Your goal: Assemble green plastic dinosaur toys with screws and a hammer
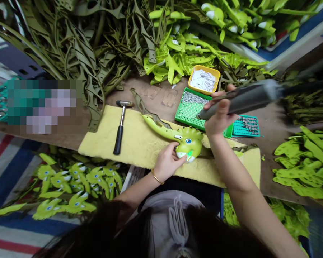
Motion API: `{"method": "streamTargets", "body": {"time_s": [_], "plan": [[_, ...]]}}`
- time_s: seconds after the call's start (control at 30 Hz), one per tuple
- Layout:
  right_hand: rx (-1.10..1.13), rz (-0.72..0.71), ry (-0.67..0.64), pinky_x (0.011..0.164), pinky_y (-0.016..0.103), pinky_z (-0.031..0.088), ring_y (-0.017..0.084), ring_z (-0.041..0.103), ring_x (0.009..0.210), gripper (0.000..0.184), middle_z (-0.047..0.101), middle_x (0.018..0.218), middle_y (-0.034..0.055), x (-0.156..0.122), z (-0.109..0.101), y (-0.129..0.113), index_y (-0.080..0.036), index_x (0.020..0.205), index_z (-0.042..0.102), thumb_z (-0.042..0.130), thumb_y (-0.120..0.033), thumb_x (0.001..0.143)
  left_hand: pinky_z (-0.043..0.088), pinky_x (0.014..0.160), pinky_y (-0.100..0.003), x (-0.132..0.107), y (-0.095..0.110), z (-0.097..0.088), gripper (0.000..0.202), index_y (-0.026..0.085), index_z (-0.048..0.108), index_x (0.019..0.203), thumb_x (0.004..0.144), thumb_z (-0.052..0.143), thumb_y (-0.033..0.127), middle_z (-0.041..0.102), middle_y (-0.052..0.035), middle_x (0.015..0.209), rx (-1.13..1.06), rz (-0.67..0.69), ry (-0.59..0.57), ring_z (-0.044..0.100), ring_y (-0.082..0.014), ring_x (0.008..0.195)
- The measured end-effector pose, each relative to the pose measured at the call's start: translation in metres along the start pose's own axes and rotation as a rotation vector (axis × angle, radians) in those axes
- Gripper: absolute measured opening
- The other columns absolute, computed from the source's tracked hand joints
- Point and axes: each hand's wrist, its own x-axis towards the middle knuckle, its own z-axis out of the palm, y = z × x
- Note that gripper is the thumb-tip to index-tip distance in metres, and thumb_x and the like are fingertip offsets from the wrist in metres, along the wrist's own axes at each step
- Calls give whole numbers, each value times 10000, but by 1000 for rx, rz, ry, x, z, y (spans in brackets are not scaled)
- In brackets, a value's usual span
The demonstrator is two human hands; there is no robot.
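A lime-green plastic dinosaur toy piece (187, 140) lies on a yellow foam mat (140, 139). My left hand (168, 160) presses on its head end, fingers curled against it. My right hand (219, 114) is closed round a grey electric screwdriver (244, 98), whose tip points down over a green screw tray (190, 109). A second, teal screw tray (246, 126) sits to the right of that hand.
A black-handled hammer (120, 127) rests on the mat's left. A yellow tub of white bits (204, 79) stands behind the trays. Olive frames (91, 46) and green toy parts (193, 53) pile at the back; more green pieces (307, 165) lie right and in a bin (70, 186) below left.
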Motion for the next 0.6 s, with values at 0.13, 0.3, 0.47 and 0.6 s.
{"method": "streamTargets", "body": {"time_s": [0.13, 0.3, 0.47, 0.6], "plan": [[138, 21, -94, 401, 204, 404, 47, 513, 448, 412, 587, 820, -17, -18, 5, -43, -313, 1115, 592, 580, -587, 808, 490, 538, -242, 1, -5, 2, 415, 177, 569, 1052, 685, 713, 308, 573, 49, 603, 30, 39, 19, 581, -118, 516], [65, 113, -269, 419, 234, 458, 67, 532, 469, 482, 580, 853, -12, -45, 4, -54, -323, 1136, 566, 604, -625, 763, 482, 563, -254, 2, -6, 3, 425, 185, 572, 1042, 666, 734, 297, 565, 48, 605, 62, 65, 50, 570, -126, 546], [88, 183, -335, 438, 239, 476, 73, 545, 495, 515, 580, 878, -5, -53, -1, -37, -321, 1174, 525, 632, -597, 753, 466, 577, -258, 1, -1, 1, 425, 181, 576, 1038, 667, 741, 309, 556, 48, 602, 85, 84, 35, 563, -129, 564], [176, 212, -407, 432, 222, 468, 71, 536, 492, 499, 555, 800, -33, -60, -3, -26, -329, 1187, 528, 670, -524, 751, 437, 564, -243, 3, 3, -1, 368, 192, 585, 975, 652, 737, 283, 542, 58, 598, 90, 94, 15, 545, -117, 550]]}}
